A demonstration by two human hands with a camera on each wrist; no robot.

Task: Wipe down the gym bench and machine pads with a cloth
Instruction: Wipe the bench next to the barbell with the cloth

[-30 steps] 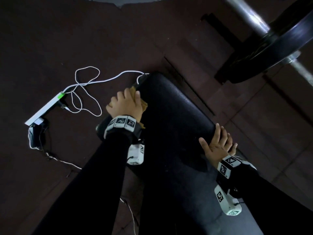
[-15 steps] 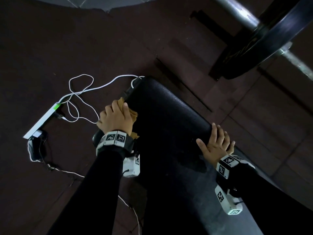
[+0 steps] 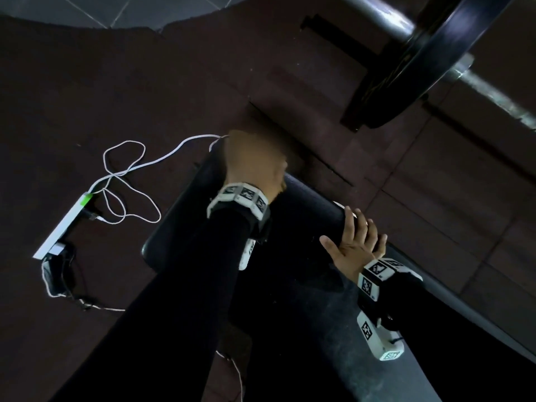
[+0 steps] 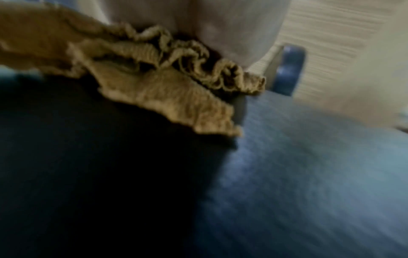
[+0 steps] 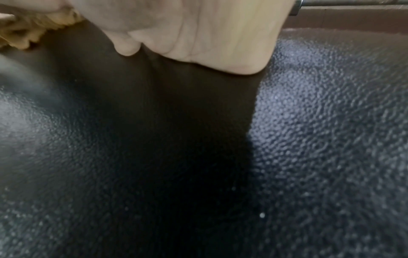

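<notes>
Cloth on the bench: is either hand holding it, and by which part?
The left hand presses the bunched cloth onto the bench; its grip point is hidden. The right hand rests open on the bench edge, holding nothing.

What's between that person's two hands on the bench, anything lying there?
Only bare black bench padding separates the left hand, pressing the tan cloth, from the right hand. The head view shows it best.

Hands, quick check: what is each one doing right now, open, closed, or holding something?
Left hand: blurred; presses the tan cloth on the bench pad; grip cannot be told.
Right hand: open, fingers straight, resting on the pad's edge, holding nothing.
</notes>
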